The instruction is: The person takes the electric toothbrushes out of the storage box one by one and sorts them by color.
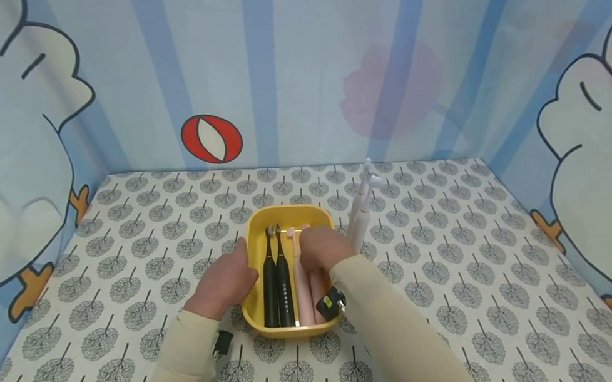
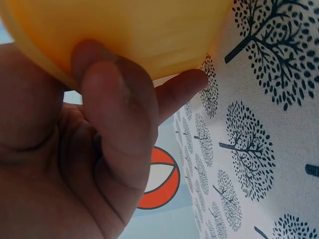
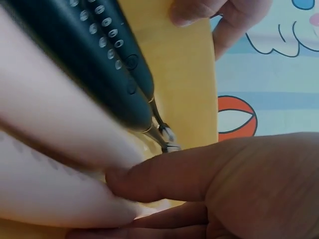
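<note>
A yellow container [image 1: 255, 241] stands on the patterned cloth with two black electric toothbrushes [image 1: 284, 294] and two pink electric toothbrushes [image 1: 303, 295] side by side inside. My left hand [image 1: 223, 283] grips its left rim, thumb on the inner side and fingers under the outer wall [image 2: 149, 35]. Inside the container, my right hand [image 1: 324, 249] pinches the rightmost pink toothbrush [image 3: 55, 186] near its neck, the thumb [image 3: 149, 179] lying over it. That hand covers part of the brush in the head view. Brush heads point toward the far end.
Two white electric toothbrushes [image 1: 360, 219] stand upright just right of the container, partly behind my right hand. The tree-print cloth [image 1: 166, 257] covers the table. A striped cartoon curtain [image 1: 291, 60] closes off the back and sides.
</note>
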Demonstrator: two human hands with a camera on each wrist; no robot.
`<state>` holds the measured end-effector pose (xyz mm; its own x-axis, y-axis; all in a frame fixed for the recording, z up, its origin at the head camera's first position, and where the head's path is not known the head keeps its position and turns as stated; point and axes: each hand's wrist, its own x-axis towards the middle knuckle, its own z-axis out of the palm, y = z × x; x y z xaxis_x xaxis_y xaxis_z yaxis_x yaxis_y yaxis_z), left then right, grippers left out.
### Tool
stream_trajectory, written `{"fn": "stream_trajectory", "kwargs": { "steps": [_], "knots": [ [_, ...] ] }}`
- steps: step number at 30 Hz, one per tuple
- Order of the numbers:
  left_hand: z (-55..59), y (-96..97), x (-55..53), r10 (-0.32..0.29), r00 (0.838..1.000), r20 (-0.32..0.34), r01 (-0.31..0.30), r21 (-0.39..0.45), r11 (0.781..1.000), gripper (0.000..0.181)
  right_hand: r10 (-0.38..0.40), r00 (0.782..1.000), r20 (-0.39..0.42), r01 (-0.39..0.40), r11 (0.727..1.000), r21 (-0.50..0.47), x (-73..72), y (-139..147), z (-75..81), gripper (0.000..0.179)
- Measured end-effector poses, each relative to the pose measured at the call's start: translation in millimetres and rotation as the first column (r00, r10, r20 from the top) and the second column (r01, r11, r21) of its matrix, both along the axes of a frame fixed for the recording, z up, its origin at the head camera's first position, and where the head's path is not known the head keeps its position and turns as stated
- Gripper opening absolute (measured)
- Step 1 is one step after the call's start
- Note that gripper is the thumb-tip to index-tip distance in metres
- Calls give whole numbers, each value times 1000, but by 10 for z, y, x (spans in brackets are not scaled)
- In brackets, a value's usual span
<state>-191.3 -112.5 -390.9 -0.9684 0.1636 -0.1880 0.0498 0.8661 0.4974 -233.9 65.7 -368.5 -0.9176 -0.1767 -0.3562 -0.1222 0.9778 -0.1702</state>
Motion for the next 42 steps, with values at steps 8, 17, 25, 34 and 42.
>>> {"fn": "stream_trajectory", "kwargs": {
  "steps": [8, 17, 25, 34, 42],
  "knots": [
    [-15, 18, -9, 3, 1000, 6, -3, -5, 1000, 70, 64, 994, -92, -65, 998, -10, 10, 19, -42, 14],
    [-3, 17, -17, 12, 1000, 4, -12, 4, 1000, 71, 61, 994, -96, -63, 998, -20, 4, 17, -47, 12],
    [-34, 4, -20, 16, 1000, 22, -16, 1, 1000, 71, 33, 996, -82, -37, 998, -47, 5, 7, -67, 7],
    [-36, -3, -24, 10, 1000, 13, -10, 0, 1000, 70, -33, 998, -46, 29, 997, -72, 10, -23, -58, 15],
    [-29, 3, -20, 19, 1000, 23, -19, 0, 1000, 70, -47, 998, -35, 43, 992, -115, 18, -13, -33, 4]
  ]
}}
